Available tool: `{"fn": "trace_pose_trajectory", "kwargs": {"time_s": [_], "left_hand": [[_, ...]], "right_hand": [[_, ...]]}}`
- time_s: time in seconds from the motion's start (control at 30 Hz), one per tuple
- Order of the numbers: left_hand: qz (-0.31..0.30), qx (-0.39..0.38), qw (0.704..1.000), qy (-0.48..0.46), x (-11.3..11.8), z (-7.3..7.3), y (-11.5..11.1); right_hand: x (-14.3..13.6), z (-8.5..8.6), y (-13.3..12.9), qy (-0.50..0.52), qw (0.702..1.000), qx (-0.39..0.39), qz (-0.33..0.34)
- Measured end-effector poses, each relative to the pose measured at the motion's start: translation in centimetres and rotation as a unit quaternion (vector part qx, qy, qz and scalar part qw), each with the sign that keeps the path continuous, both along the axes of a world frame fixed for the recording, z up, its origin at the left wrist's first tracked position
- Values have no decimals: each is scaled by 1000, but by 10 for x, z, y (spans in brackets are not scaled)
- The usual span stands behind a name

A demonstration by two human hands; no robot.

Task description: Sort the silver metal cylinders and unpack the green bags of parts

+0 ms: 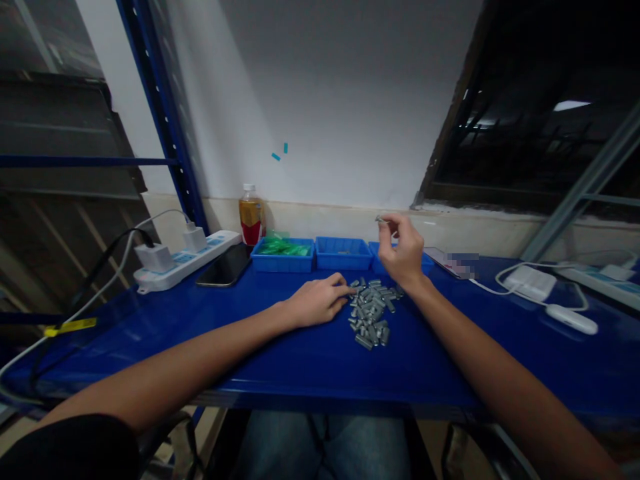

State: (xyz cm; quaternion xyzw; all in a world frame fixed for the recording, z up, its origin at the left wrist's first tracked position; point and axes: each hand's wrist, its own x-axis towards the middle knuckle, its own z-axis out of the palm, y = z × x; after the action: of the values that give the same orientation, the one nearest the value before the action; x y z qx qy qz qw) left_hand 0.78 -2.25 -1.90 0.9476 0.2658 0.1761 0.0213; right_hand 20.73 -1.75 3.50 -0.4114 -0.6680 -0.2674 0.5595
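A heap of short silver-grey metal cylinders (371,308) lies on the blue table (300,357). My left hand (317,301) rests on the tabletop at the left edge of the heap. Its index finger reaches out to the nearest cylinders, and no held thing shows in it. Raised above the far side of the heap, my right hand (403,250) pinches a small shiny metal piece (380,219) between thumb and fingertips. That piece is too small to name exactly. Behind the right hand stands a blue tray (426,264), partly covered by it.
Along the back are a blue tray (283,264) with green plastic bags and a middle blue tray (343,263) holding something small. To the left stand a drink bottle (251,217), a phone (225,265) and a power strip (175,268). A white charger (530,283) and cables lie right.
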Motion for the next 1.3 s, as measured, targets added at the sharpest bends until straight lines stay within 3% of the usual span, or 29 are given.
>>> {"fn": "trace_pose_trajectory", "kwargs": {"time_s": [0.13, 0.27, 0.33, 0.5, 0.63, 0.77, 0.93, 1.03, 1.17, 1.3], "left_hand": [[6, 1, 1000, 31, 1, 0, 2], [-5, -19, 1000, 5, -2, -2, 7], [-6, -31, 999, -18, -4, -3, 8], [26, -112, 986, -120, -6, 1, 10], [84, -244, 936, -240, -5, 7, 11], [86, -347, 881, -310, -4, 7, 12], [71, -395, 864, -303, -2, 0, 14], [74, -340, 894, -281, -3, 2, 11], [62, -122, 973, -187, -9, 8, 3], [85, 2, 994, -66, -11, 9, -5]], "right_hand": [[21, 2, 10, 32, 997, -11, -74], [43, -3, 10, -1, 977, -134, -166], [51, -7, 7, -25, 964, -194, -178], [39, -15, -9, -63, 958, -272, -69], [1, -22, -24, -165, 945, -280, 44], [-26, -32, -33, -222, 930, -281, 76], [-31, -38, -34, -213, 938, -266, 69], [-30, -37, -34, -201, 941, -265, 58], [-29, -37, -33, -185, 946, -264, 34], [-29, -36, -33, -194, 943, -268, 36]]}}
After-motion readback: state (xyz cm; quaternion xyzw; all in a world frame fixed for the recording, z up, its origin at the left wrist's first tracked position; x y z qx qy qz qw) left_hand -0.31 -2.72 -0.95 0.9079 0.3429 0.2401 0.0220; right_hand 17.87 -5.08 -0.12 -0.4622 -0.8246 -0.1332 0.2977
